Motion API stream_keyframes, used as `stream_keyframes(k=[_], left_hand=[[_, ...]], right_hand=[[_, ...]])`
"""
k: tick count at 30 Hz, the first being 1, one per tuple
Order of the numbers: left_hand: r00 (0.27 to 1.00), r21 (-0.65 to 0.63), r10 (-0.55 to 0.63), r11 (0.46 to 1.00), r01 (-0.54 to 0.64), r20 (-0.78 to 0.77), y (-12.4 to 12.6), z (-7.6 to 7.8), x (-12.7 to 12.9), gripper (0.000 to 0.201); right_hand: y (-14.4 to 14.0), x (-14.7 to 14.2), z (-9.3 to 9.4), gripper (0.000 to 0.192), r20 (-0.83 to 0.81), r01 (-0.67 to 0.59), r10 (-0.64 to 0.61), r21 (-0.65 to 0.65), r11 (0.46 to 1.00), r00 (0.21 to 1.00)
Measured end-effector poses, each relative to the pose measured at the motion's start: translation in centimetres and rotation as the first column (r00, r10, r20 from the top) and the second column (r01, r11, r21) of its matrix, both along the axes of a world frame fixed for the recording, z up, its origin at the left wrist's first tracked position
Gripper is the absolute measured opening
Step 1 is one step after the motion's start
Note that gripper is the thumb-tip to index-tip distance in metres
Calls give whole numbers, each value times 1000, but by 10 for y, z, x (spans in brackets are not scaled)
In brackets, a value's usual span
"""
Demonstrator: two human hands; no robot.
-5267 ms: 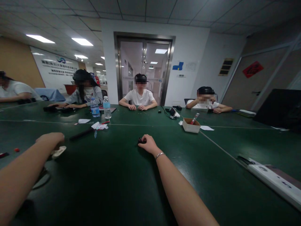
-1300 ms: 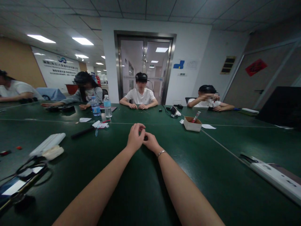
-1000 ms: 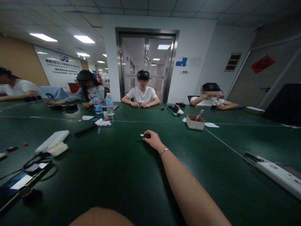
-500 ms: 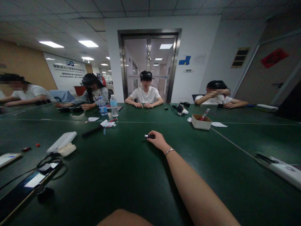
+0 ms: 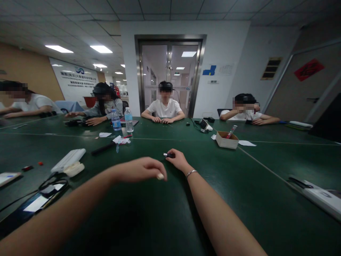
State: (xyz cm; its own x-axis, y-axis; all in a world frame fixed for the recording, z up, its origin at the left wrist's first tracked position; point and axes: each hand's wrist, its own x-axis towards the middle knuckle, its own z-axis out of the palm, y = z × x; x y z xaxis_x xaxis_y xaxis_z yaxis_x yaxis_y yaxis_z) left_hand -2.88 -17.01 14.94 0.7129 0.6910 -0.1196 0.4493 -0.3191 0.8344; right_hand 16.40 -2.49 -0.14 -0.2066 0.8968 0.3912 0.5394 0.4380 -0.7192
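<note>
My right hand [image 5: 178, 160] rests on the dark green table. Its fingers are closed on a small black stick with a shiny metal end [image 5: 168, 155], which points left; its exact kind is too small to tell. To the left of it and nearer to me, my left hand [image 5: 141, 169] hangs over the table, a little blurred. Its fingers bend loosely downward, with a gap between thumb and forefinger. A pale spot shows at the thumb tip, and I cannot make out whether it is the nail.
Water bottles [image 5: 129, 120] and paper scraps [image 5: 121, 140] lie beyond to the left. A cardboard box [image 5: 227, 140] stands at right. On the left are a white case [image 5: 68, 160] and a cabled phone-like slab [image 5: 34, 204]. Several people sit across the table.
My left arm has come in from the bottom edge, bringing the left hand over the table beside the right one. The right hand keeps its place and its grip.
</note>
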Motion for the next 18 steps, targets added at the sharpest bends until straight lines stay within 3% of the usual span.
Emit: stream_keyframes(k=[1, 3, 6, 8, 10, 12, 15, 18], left_hand=[[985, 73, 149, 987, -142, -91, 20, 1, -31, 25], [879, 266, 431, 888, -374, -203, 54, -5, -94, 23], [602, 463, 676, 733, -498, -424, 80, -23, -177, 14], [428, 483, 721, 687, -542, -545, 82, -37, -217, 16], [403, 414, 714, 676, -610, -573, 77, -47, -246, 21], [390, 329, 741, 619, -713, -547, 70, -53, -264, 23], [414, 229, 786, 555, -800, -459, 63, -55, -279, 22], [448, 113, 818, 515, -849, -362, 62, -55, -285, 45]], right_hand=[[0, 0, -1, 21, -5, -1, 1, -9, 1000, 1000], [0, 1, -1, 21, -15, -6, 5, -33, 999, 1000], [-2, 1, 1, 20, -19, -9, 8, -53, 999, 1000], [-3, 1, 2, 20, -21, -4, 3, -61, 998, 1000], [-4, 0, 4, 20, -19, 3, -4, -66, 998, 1000], [-5, 0, 5, 20, -10, 10, -11, -72, 997, 1000], [-6, -1, 7, 20, 4, 15, -15, -66, 998, 1000], [-6, -1, 7, 19, -2, 17, -17, -64, 998, 1000]])
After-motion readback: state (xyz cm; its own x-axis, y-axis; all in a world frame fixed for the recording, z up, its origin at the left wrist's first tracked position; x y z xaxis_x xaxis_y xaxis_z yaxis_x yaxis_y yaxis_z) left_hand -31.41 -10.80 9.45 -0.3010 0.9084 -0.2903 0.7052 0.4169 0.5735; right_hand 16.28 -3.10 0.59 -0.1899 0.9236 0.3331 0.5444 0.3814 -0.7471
